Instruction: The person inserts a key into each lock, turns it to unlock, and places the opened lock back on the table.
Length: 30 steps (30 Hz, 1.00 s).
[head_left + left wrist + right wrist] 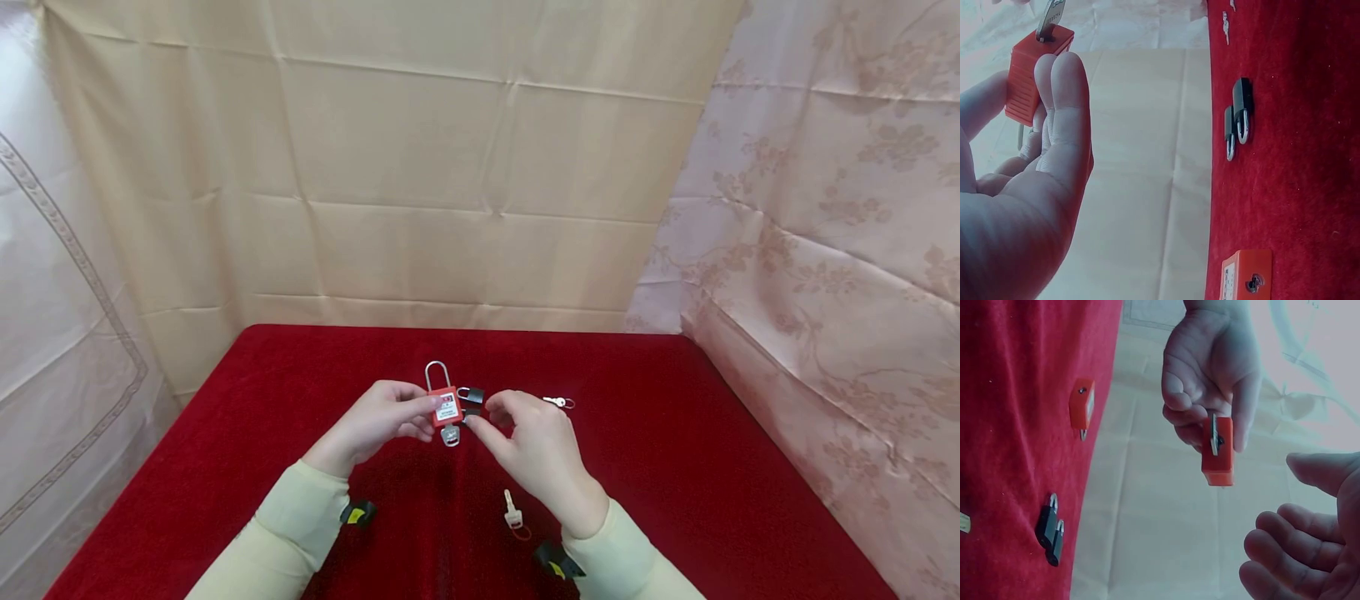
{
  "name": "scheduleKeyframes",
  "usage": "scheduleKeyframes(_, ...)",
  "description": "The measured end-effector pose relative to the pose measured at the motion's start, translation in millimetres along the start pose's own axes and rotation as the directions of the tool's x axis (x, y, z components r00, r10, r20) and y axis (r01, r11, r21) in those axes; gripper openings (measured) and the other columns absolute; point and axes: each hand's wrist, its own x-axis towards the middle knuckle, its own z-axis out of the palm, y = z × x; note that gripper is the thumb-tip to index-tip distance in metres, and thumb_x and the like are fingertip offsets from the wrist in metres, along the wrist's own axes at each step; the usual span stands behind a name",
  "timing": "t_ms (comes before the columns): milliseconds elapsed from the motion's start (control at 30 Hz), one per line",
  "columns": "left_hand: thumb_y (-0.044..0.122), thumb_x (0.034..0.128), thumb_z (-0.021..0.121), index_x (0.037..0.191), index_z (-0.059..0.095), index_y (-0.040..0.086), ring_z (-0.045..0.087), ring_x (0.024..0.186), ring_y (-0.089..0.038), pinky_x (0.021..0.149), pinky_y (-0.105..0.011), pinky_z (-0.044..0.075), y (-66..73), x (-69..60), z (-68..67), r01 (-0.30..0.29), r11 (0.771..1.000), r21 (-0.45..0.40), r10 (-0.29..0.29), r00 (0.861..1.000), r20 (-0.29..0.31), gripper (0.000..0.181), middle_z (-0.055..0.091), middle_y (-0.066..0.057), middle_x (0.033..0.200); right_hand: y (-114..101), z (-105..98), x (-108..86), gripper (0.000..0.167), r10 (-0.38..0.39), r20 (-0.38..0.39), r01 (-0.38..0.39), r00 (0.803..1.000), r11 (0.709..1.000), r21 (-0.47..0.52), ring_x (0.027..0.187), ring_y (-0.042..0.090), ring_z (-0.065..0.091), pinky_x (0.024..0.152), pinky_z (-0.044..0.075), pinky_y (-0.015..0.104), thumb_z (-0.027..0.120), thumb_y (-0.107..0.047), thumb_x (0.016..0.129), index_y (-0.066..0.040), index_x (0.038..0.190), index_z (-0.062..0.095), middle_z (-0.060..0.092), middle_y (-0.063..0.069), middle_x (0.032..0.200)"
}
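In the head view my left hand (382,419) pinches a red padlock (446,410) by its body, its white label facing me and its metal shackle pointing away. A key (450,435) sticks out of the padlock's keyhole end, also visible as the silver key (1051,19) in the left wrist view. My right hand (542,446) is just right of the padlock; the right wrist view shows the fingers (1297,540) relaxed and apart from it. Two black padlocks (1047,526) lie on the table. A second red padlock (1080,403) also lies there, hidden in the head view.
A red cloth covers the table (660,467). A key (513,515) with a red ring lies near my right wrist, and a silver key (557,402) lies beyond the right hand. Beige curtains (465,167) hang behind the table, with patterned cloth at the sides.
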Motion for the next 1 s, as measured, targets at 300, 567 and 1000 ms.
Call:
scheduleKeyframes(300,0.018,0.0972,0.070,0.108,0.068,-0.011,0.068,0.076,-0.023,0.077,-0.040,0.061,-1.5,1.6,0.6,0.000,1.000,-0.001,0.000,1.000,0.016,0.031,0.070,-0.016,0.089,-6.1,13.4,-5.7,0.024,-0.073,0.094,0.069,0.993,0.996,0.048,0.057,-0.001,0.044,0.051,0.040,0.016,0.089,-0.030,0.080,-0.020,0.078,0.067,0.057,-0.015,0.066)
scheduleKeyframes(567,0.017,0.0967,0.071,0.109,0.067,-0.010,0.069,0.076,-0.023,0.076,-0.039,0.061,-2.4,0.4,2.8,0.012,1.000,0.006,-0.012,1.000,0.010,0.030,0.070,-0.015,0.089,-7.0,27.9,-11.3,0.026,-0.086,0.132,0.083,0.988,0.996,0.030,0.055,-0.001,0.043,0.050,0.037,0.016,0.088,-0.032,0.079,-0.020,0.074,0.066,0.058,-0.015,0.065)
scheduleKeyframes(1000,0.019,0.0962,0.072,0.111,0.068,-0.009,0.069,0.077,-0.024,0.078,-0.040,0.061,-1.9,-1.4,3.1,0.018,0.999,0.028,-0.019,1.000,0.017,0.032,0.071,-0.017,0.091,-4.9,32.0,-12.2,0.027,-0.040,0.194,0.039,0.980,0.999,0.007,0.052,0.000,0.041,0.048,0.036,0.017,0.086,-0.035,0.082,-0.020,0.072,0.065,0.056,-0.014,0.063)
